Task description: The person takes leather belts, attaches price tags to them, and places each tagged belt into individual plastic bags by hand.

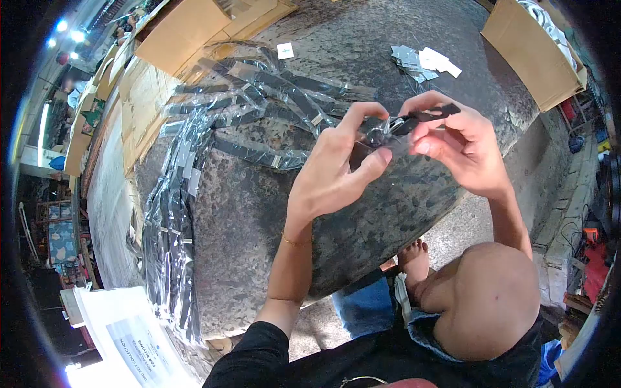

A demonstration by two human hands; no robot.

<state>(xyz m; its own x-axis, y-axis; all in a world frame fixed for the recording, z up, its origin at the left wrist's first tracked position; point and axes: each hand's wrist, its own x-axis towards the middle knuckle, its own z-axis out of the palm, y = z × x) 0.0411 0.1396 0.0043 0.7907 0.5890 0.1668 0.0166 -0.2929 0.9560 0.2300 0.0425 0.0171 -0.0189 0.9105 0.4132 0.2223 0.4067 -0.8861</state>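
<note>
Both hands are raised over the dark, mottled work surface (259, 220), with a black belt (432, 115) between them. My left hand (333, 165) pinches it near a shiny metal part (377, 134) that looks like a buckle. Thumb and fingers of my right hand (462, 142) close on its other side. Some clear plastic shows between the hands. Beyond my left hand, black belts in clear plastic sleeves (294, 94) lie overlapping. More sleeved belts (169, 242) lie in a long bundle along the left side.
Several white and grey tags (409, 59) lie loose at the back, and a single white tag (285, 50) sits farther left. Cardboard boxes stand at the upper left (184, 39) and upper right (527, 55). A printed white sheet (139, 343) is at the lower left.
</note>
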